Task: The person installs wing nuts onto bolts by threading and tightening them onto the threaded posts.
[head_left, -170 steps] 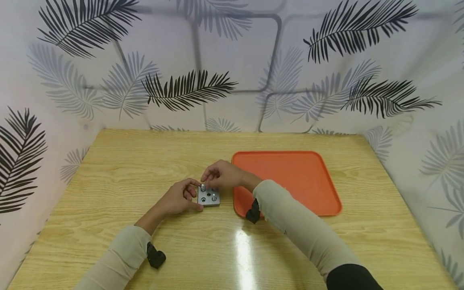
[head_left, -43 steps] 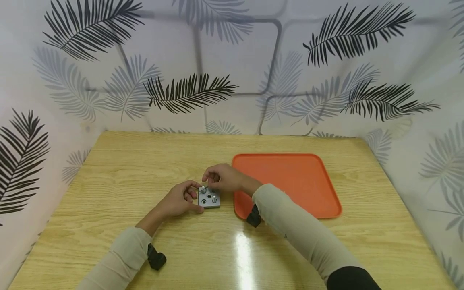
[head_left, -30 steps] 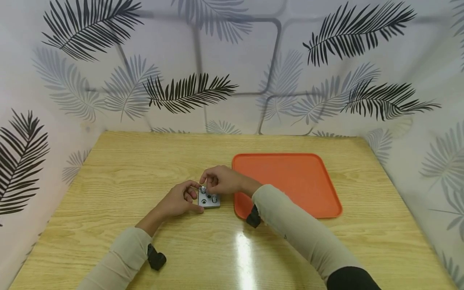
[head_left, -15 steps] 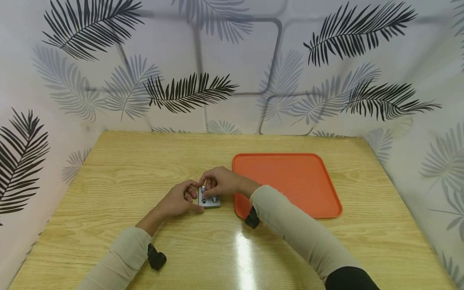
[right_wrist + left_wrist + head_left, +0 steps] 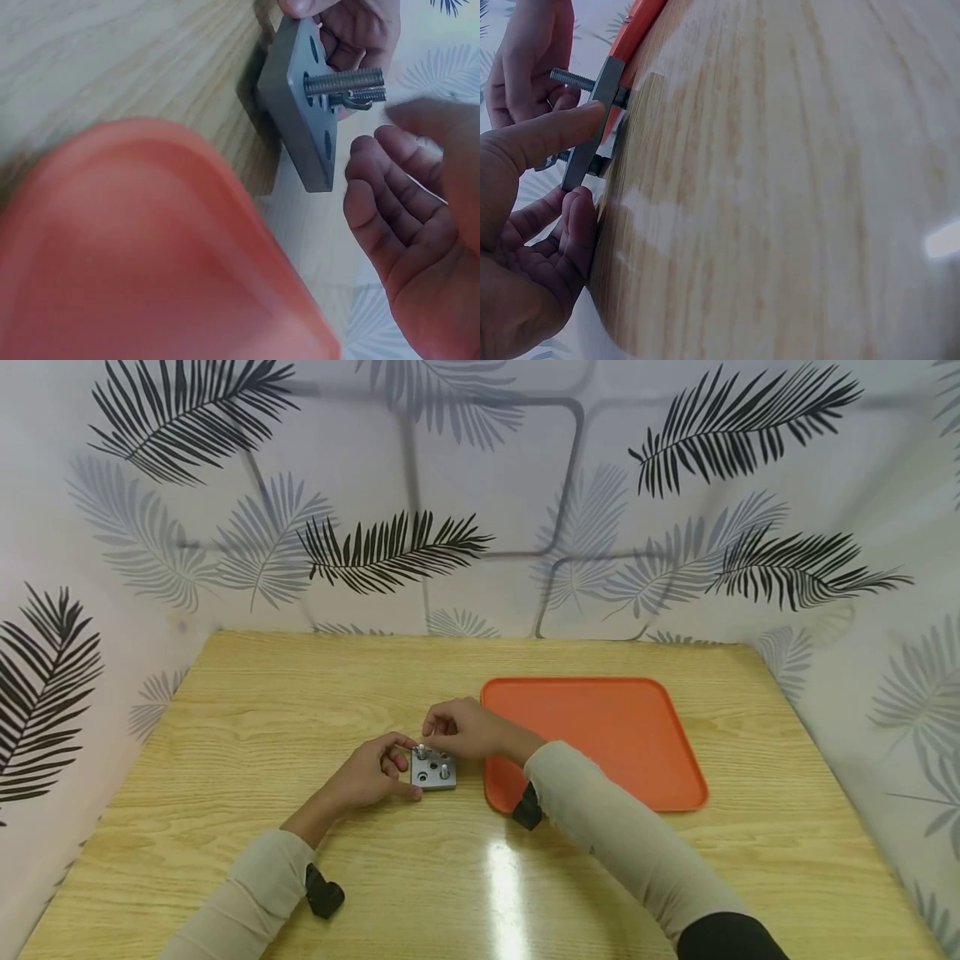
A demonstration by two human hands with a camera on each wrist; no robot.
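Observation:
A small grey metal plate (image 5: 432,782) with several holes lies near the middle of the table. Two threaded bolts stand up through it: a near-right bolt (image 5: 345,81) and a far-left bolt (image 5: 422,751). On the far-left one sits a small wing-shaped nut (image 5: 355,103). Bolt heads (image 5: 598,166) show under the plate. My left hand (image 5: 371,770) holds the plate's left side between thumb and fingers. My right hand (image 5: 468,729) hovers just behind and right of the far-left bolt, fingers loosely bent, with a gap between thumb and fingertips and nothing visible in them.
An orange-red tray (image 5: 585,743) lies right of the plate, under the right forearm. The wooden table (image 5: 300,685) ends against a leaf-patterned backdrop (image 5: 480,585) at the back and sides. Black wrist cameras (image 5: 324,893) are strapped to both sleeves.
Half a second ago my right fingers were at the far-left bolt; now they have come off it, up and to the right. Earlier they were similarly drawn back. Left hand and plate stay put.

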